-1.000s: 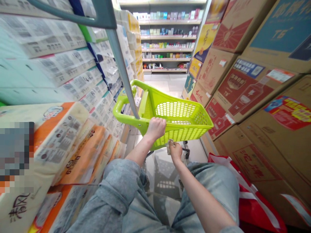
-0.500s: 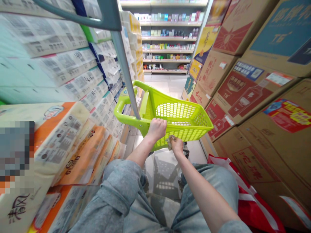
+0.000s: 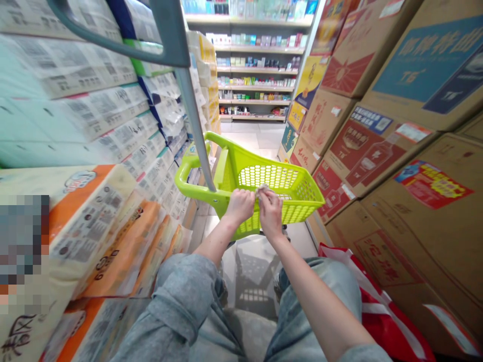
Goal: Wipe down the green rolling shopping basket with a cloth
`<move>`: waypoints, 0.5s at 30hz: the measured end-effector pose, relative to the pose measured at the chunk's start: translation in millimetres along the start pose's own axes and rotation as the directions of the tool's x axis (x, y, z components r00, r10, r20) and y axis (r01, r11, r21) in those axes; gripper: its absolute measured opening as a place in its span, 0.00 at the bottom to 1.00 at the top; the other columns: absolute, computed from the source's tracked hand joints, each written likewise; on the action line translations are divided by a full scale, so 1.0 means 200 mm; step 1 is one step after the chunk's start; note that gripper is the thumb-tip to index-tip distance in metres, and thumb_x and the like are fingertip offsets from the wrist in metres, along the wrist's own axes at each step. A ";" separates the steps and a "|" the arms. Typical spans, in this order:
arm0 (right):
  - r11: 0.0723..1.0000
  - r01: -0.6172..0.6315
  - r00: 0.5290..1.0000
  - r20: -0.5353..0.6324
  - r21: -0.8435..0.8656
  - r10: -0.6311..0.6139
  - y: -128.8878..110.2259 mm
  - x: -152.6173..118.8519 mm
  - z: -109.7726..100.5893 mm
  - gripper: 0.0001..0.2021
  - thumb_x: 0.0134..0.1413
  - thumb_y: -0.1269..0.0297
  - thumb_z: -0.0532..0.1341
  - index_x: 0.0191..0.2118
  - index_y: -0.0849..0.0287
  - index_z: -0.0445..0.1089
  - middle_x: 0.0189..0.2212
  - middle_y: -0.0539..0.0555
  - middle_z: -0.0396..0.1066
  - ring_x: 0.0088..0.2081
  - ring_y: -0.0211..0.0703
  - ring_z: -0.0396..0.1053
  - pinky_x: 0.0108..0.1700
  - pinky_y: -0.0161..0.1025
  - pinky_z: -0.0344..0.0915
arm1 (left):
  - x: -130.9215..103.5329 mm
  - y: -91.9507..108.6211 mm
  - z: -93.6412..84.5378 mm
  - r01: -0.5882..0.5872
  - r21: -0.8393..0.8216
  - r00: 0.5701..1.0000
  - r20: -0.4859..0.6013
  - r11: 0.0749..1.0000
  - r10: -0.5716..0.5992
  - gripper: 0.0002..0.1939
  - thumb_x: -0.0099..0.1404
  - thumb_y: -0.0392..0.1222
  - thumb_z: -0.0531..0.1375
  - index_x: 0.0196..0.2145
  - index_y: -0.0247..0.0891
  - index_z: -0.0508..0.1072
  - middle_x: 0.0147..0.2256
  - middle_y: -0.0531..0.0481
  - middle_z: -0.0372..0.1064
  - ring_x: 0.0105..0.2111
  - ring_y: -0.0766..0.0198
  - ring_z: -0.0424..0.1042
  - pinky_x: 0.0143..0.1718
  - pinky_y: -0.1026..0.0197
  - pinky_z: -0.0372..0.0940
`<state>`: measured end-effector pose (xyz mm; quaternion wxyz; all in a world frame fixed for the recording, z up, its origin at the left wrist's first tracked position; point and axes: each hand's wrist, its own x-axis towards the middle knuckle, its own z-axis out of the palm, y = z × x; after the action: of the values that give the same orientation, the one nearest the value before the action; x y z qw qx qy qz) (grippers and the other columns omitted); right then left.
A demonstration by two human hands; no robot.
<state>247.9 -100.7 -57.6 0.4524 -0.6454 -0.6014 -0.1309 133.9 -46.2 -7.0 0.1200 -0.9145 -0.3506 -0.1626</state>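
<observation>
A lime-green shopping basket (image 3: 302, 206) with perforated sides stands in front of me, a grey metal pole (image 3: 194, 115) rising from its near-left corner to a dark grey handle (image 3: 171, 35). My left hand (image 3: 241, 205) is closed over the basket's near rim. Right beside it, my right hand (image 3: 270, 210) is at the same rim, pinching a crumpled greyish cloth (image 3: 261, 190) against the top edge. The far inside of the basket shows through its holes; its near floor is hidden by the rim and hands.
Packs of tissue paper (image 3: 116, 251) are stacked on the left. Cardboard boxes (image 3: 407, 201) are piled high on the right, with a red bag (image 3: 392, 311) at their foot. Shelves of small goods (image 3: 256, 70) close the aisle's far end. A tiled floor (image 3: 256, 266) lies below.
My right hand has moved up with the cloth from the basket's outer side to its top rim. My left hand keeps its hold. The view has tilted slightly upward.
</observation>
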 end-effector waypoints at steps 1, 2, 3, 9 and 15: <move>0.998 0.060 0.996 0.061 -0.037 -0.058 -0.01 0.02 0.01 0.19 0.61 0.70 0.48 0.55 0.61 0.65 0.48 0.60 0.65 0.51 0.47 0.58 0.54 0.44 0.56 | 0.00 0.00 0.00 -0.001 0.002 1.000 -0.003 1.000 0.001 0.10 0.63 0.34 0.49 0.36 0.31 0.69 0.30 0.41 0.69 0.32 0.55 0.68 0.34 0.54 0.53; 0.992 0.108 0.989 0.114 -0.072 -0.099 -0.01 0.02 0.03 0.20 0.61 0.72 0.48 0.56 0.61 0.64 0.49 0.60 0.65 0.51 0.47 0.57 0.54 0.44 0.56 | 0.00 0.00 0.00 -0.002 0.004 1.000 -0.003 1.000 0.002 0.10 0.63 0.34 0.49 0.36 0.31 0.69 0.30 0.41 0.69 0.32 0.55 0.68 0.34 0.54 0.54; 0.984 0.140 0.980 0.159 -0.109 -0.121 0.01 0.03 0.03 0.20 0.60 0.73 0.48 0.57 0.62 0.63 0.50 0.60 0.66 0.51 0.47 0.57 0.54 0.44 0.56 | 0.00 0.00 0.00 -0.003 0.005 1.000 0.000 1.000 0.003 0.10 0.64 0.34 0.48 0.36 0.31 0.69 0.30 0.41 0.69 0.32 0.55 0.68 0.34 0.55 0.54; 0.919 0.124 0.946 0.324 -0.373 0.004 0.27 0.02 -0.09 0.21 0.58 0.75 0.48 0.56 0.62 0.62 0.50 0.62 0.66 0.51 0.51 0.58 0.50 0.45 0.58 | 0.00 -0.01 -0.01 -0.004 0.007 1.000 0.031 1.000 0.004 0.08 0.62 0.35 0.50 0.33 0.31 0.68 0.30 0.40 0.68 0.33 0.55 0.67 0.34 0.54 0.54; 0.820 0.149 0.920 0.381 -0.552 0.089 0.54 0.03 -0.20 0.17 0.59 0.73 0.50 0.53 0.62 0.64 0.49 0.62 0.66 0.49 0.49 0.59 0.46 0.41 0.58 | 0.01 0.00 -0.01 0.020 0.002 0.999 0.047 1.000 -0.020 0.07 0.61 0.33 0.51 0.33 0.31 0.69 0.30 0.40 0.68 0.33 0.55 0.67 0.35 0.54 0.54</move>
<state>361.5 -111.8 -77.8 0.1072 -0.7540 -0.6223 -0.1809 134.2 -45.7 -3.7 0.1107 -0.9144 -0.3627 -0.1420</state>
